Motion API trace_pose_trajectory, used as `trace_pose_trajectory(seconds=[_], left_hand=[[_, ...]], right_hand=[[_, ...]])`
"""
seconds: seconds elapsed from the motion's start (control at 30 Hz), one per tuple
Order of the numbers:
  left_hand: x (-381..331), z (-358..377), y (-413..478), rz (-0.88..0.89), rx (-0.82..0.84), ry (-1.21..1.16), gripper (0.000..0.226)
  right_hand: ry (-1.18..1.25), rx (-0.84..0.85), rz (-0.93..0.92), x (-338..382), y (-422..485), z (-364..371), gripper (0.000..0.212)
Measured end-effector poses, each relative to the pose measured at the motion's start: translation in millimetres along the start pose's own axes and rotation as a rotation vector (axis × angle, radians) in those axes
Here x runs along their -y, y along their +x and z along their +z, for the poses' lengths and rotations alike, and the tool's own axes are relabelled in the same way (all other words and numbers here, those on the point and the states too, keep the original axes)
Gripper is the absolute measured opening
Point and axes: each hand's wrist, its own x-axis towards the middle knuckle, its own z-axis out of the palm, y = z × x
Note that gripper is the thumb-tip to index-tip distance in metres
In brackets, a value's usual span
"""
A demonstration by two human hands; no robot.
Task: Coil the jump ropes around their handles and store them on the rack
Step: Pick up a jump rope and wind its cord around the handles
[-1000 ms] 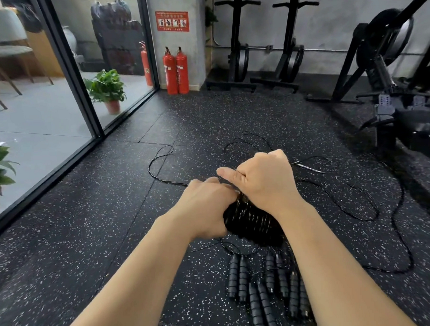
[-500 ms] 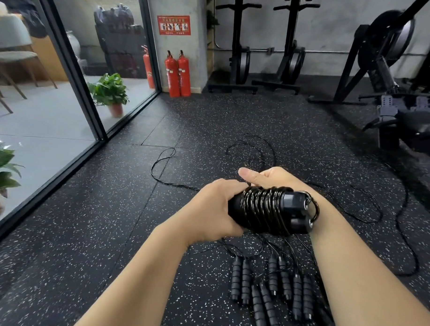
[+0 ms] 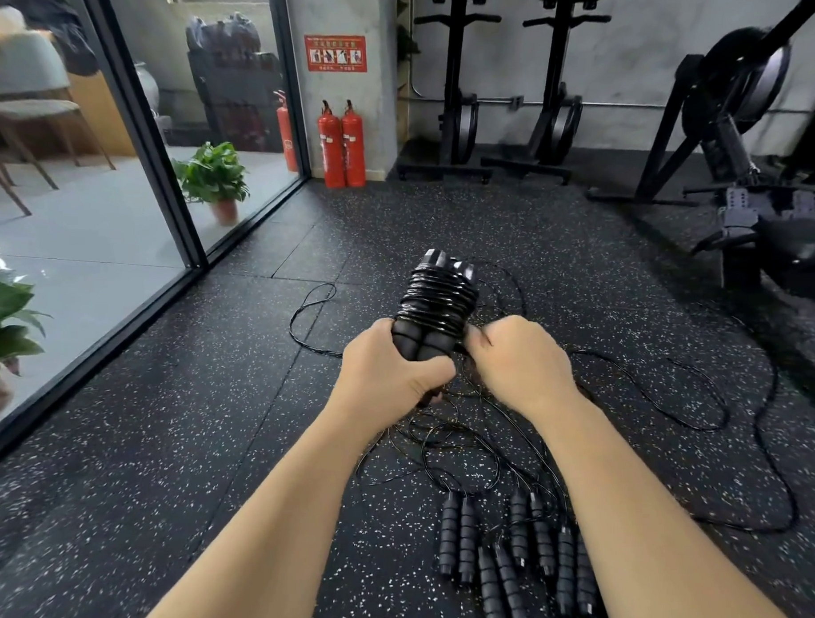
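Jump-rope handles (image 3: 427, 342) gripped upright in left hand (image 3: 389, 372) above the floor (image 3: 180, 455), cord (image 3: 437, 298) coiled round; right hand (image 3: 518, 360) pinching loose cord (best kept taut, turns snug).

Both my forearms reached out bare, converging ahead. My left hand (image 3: 391, 371) was curled tight round the near end of the bundled handles (image 3: 435, 308), thumb across. My right hand (image 3: 520, 360), just beside it, fingers curled, pinched the cord.
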Motion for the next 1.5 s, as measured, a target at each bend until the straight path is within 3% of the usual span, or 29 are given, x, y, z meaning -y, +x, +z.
trace_pose_trajectory(seconds=[0.03, 0.13, 0.23, 0.4, 0.57, 0.7, 0.83, 0.9, 1.0, 1.13, 1.2, 1.3, 1.33, 1.5], left_hand=[[1, -1, 2, -0.007, -0.024, 0.010, 0.007], [6, -5, 5, -0.024, -0.080, 0.072, 0.021], [10, -9, 7, -0.047, -0.145, 0.125, 0.012], [12, -6, 6, -0.025, -0.303, 0.564, 0.038], [5, 5, -2, 0.083, -0.404, 0.935, 0.038], [9, 15, -4, 0.242, -0.352, 1.080, 0.044], [10, 20, -3, 0.367, -0.262, 0.931, 0.057], [13, 25, -4, 0.373, -0.158, 0.784, 0.071], [6, 22, -7, 0.228, 0.031, 0.303, 0.088], [-7, 2, -4, -0.080, 0.090, -0.204, 0.071], [-10, -5, -6, -0.210, 0.223, -0.349, 0.058], [-12, -7, -10, -0.229, 0.348, -0.396, 0.019], [-12, -7, -10, -0.222, 0.357, -0.389, 0.016], [-8, -7, -5, -0.156, 0.247, -0.313, 0.031]], right_hand=[[-0.043, -0.024, -0.038, 3, -2, -3, 0.053], [-0.113, -0.030, -0.083, 10, -5, -6, 0.052], [-0.154, 0.035, -0.130, 12, -7, -11, 0.051], [-0.130, 0.118, -0.153, 19, -10, -6, 0.047], [0.180, 0.171, -0.005, 30, -11, -1, 0.059], [0.315, 0.170, 0.189, 34, -15, 2, 0.077], [0.410, 0.109, 0.391, 24, -12, 9, 0.090], [0.487, 0.064, 0.453, 18, -8, 10, 0.083], [0.705, 0.080, 0.491, 14, -5, 3, 0.061], [0.809, 0.263, 0.397, 12, -9, -11, 0.046], [0.799, 0.345, 0.304, 13, -10, -14, 0.043], [0.758, 0.404, 0.201, 18, -12, -15, 0.037], [0.745, 0.417, 0.187, 18, -13, -14, 0.036], [0.730, 0.546, 0.170, 18, -13, -19, 0.047]])
